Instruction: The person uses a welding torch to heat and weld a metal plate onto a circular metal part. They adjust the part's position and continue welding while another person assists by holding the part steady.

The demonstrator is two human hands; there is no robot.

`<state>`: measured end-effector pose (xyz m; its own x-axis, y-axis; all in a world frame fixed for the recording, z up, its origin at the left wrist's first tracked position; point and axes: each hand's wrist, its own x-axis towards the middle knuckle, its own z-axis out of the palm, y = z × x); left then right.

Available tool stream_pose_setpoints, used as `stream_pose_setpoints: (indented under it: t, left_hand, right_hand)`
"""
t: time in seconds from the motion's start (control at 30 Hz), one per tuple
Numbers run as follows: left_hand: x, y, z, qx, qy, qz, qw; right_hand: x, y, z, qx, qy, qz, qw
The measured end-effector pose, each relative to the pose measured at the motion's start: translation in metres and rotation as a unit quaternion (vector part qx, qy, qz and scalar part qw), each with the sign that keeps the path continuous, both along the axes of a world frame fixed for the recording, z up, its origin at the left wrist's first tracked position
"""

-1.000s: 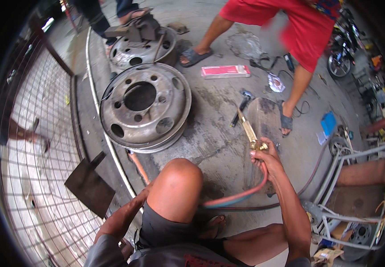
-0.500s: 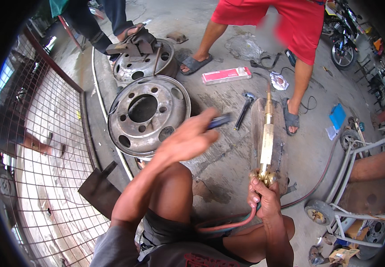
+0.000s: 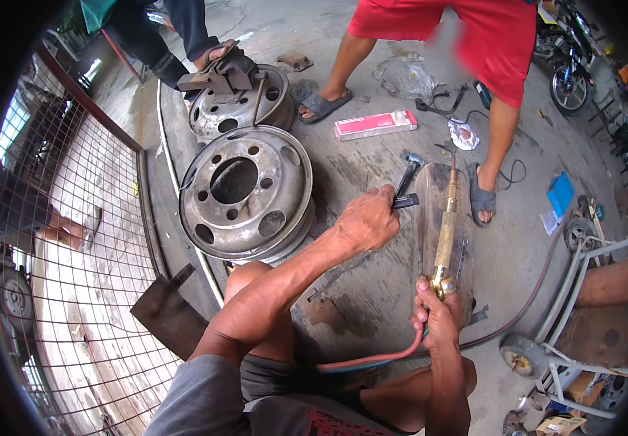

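Nearest, the right hand (image 3: 437, 312) is curled firmly around the lower end of a brass torch (image 3: 445, 243), its fingers covering part of the fittings. The torch stretches forward from this grip, thin tip pointing away, above a round-ended slab (image 3: 430, 232); whether the two touch is hard to tell. Red and blue-green hoses (image 3: 372, 362) leave the same hand leftward and are lost by the shorts. The left hand (image 3: 368, 218) is folded into a fist, gripping a small dark object (image 3: 405, 201) just left of the torch; only its end juts out, so its kind cannot be made out. Just beyond, a hammer (image 3: 409, 171) lies with its handle end hidden by that fist. Farther off, a steel wheel rim (image 3: 276, 185) partly hides a second rim (image 3: 279, 109). Beyond, a person in red shorts (image 3: 401, 22) is cut off at the top
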<state>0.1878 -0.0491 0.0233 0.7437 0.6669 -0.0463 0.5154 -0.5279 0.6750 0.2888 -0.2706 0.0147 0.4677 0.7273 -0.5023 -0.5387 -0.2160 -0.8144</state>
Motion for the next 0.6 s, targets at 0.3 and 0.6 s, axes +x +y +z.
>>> stream_pose_setpoints:
  t: [0.3,0.6]
  left_hand:
    - [-0.015,0.012,0.000,0.020,-0.019,0.036,0.999]
    - [-0.029,0.030,0.004,0.052,-0.046,0.037,0.997]
  right_hand:
    - [-0.021,0.024,0.003,-0.027,0.034,0.031,0.999]
    - [-0.039,0.018,0.011,-0.052,0.065,0.077,0.994]
